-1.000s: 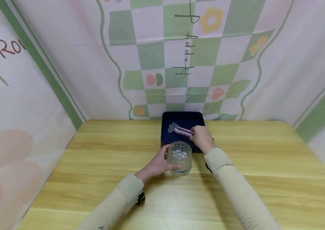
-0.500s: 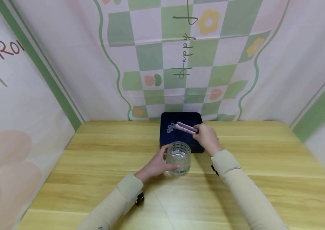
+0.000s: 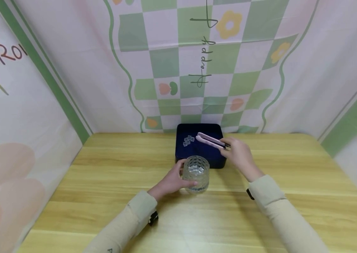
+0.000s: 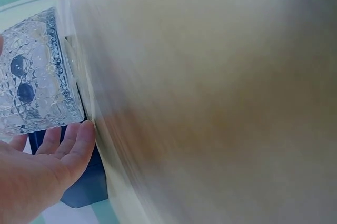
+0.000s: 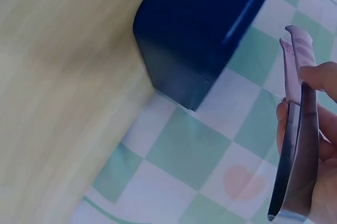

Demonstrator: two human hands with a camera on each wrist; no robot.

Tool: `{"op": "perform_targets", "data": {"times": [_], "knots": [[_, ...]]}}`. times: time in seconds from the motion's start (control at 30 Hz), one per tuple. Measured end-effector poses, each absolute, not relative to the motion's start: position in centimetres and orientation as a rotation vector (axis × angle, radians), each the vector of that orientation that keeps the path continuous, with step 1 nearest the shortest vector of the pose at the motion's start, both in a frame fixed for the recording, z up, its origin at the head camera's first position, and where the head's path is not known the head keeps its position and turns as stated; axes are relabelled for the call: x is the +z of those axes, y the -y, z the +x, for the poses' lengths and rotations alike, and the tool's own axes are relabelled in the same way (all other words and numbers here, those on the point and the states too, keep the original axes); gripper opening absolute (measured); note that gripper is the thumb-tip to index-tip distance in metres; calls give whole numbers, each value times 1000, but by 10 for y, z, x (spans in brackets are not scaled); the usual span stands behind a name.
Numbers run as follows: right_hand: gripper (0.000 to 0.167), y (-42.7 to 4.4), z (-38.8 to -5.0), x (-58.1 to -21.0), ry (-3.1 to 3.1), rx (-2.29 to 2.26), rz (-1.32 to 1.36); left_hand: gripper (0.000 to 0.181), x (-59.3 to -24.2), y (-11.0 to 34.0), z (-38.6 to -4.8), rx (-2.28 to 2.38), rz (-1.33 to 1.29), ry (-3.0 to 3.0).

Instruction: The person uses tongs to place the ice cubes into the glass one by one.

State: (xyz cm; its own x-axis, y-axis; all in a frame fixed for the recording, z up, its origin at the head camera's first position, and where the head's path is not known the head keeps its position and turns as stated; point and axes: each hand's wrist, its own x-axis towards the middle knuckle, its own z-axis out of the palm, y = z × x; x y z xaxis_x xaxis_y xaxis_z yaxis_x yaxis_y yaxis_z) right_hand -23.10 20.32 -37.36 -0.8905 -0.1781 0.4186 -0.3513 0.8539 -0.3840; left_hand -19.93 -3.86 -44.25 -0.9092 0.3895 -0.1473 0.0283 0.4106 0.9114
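Observation:
A patterned clear glass (image 3: 196, 174) stands on the wooden table, with clear pieces visible inside it. My left hand (image 3: 173, 180) holds its left side, thumb across the front; in the left wrist view the fingers (image 4: 79, 150) curve along the cut glass wall. In my right hand (image 3: 239, 154) is a pair of tongs (image 3: 210, 141) with pink tips and dark metal arms, pinched between thumb and fingers. Its tips hover over the dark blue tray (image 3: 181, 152). Whether they grip a clear piece I cannot tell. Several small clear cubes (image 3: 187, 141) lie in the tray's left part.
The tray stands near the table's (image 3: 128, 158) back edge, just behind the glass. A checkered cloth (image 3: 194, 59) hangs behind the table, and printed cloth covers both sides.
My right hand has drawn back to the right with the tongs, whose tips have lifted away from the clear cubes. The left hand and glass stay in place.

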Motion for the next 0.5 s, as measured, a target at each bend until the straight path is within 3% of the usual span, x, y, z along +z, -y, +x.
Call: {"op": "perform_targets", "data": {"times": [0.5], "knots": [[26,-221,-186,-372,2500,579,650,93,-438,38,-198,1473,360,-2349]]}}
